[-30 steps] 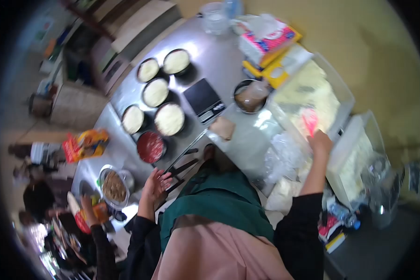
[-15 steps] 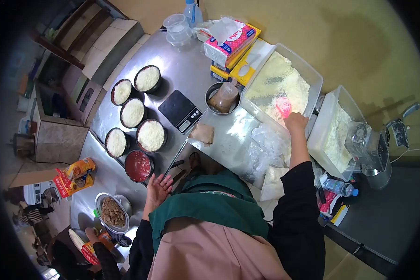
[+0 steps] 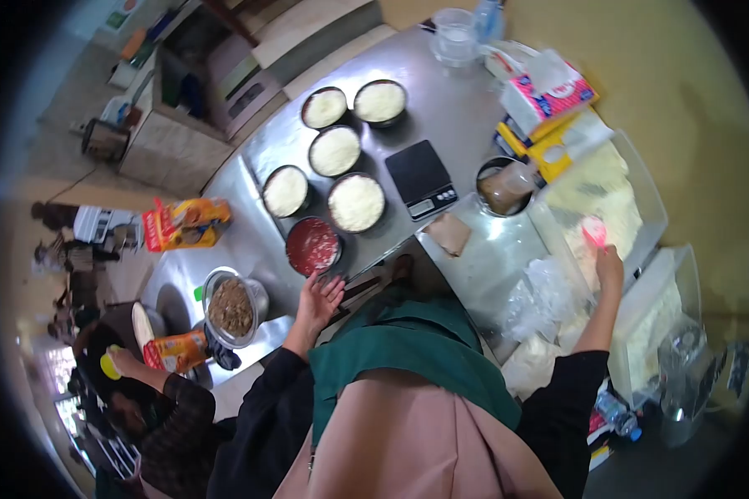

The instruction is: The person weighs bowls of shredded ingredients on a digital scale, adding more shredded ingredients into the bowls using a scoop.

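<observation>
Pink against pale powder, the scoop (image 3: 593, 230) sits in the first tub (image 3: 651, 195), its handle gripped by the closed fingers of the right hand (image 3: 609, 266), much as half a second ago. Palm up, the left hand (image 3: 320, 303) keeps its place beside the red-smeared pan (image 3: 312, 241), fingers spread with nothing in them (whether a fingertip touches the rim, I cannot tell). What has changed is the view, which has swung so the surface (image 3: 458, 100) sits farther right, and a co-worker's hand (image 3: 125, 362), formerly down by an orange packet (image 3: 175, 351), which now holds out a yellow-green thing (image 3: 108, 364). Counting: five dark pans (image 3: 389, 124) topped with white, one red-smeared pan, two powder tubs, one black scale (image 3: 422, 170), one brown paper packet (image 3: 448, 234), one metal pot (image 3: 501, 214) with a bag inside. Bare metal lies beyond the scale and between packet and pot; the red-smeared pan stands near the surface's edge, while the filled ones crowd close together.
</observation>
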`<state>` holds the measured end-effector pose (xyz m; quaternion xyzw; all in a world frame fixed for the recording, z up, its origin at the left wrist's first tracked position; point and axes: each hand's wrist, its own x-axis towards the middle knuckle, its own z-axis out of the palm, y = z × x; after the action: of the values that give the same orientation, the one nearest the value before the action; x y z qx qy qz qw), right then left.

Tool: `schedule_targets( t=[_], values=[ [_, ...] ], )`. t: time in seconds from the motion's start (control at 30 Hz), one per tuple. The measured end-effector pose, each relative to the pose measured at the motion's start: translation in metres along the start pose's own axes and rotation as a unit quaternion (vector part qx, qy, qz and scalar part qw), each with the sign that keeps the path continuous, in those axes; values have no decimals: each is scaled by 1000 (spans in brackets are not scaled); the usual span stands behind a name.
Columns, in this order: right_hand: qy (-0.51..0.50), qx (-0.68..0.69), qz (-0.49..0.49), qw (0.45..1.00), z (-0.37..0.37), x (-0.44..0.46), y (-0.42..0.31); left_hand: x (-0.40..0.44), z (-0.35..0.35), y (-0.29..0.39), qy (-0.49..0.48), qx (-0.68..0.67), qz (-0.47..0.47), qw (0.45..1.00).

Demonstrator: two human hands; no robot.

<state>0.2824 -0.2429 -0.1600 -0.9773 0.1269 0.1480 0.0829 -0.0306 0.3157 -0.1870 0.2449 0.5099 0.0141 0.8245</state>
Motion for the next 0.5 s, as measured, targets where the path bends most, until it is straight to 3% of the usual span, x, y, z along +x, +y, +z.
schedule_targets(
  t=[0.17, 0.27, 0.33, 0.43, 0.5],
  values=[
    [27, -36, 18, 999, -4, 5, 3, 12, -8, -3, 11, -84, 35, 996],
    [94, -64, 88, 990, -31, -2, -9, 27, -5, -7, 16, -78, 76, 994],
    [214, -78, 74, 971, -26, 25, 15, 44, -14, -8, 13, -68, 90, 993],
    [161, -97, 189, 964, -42, 50, 1, 49, -14, -5, 20, -51, 94, 994],
    [133, -138, 157, 969, -31, 62, 3, 51, -23, -5, 25, -63, 84, 994]
  ],
)
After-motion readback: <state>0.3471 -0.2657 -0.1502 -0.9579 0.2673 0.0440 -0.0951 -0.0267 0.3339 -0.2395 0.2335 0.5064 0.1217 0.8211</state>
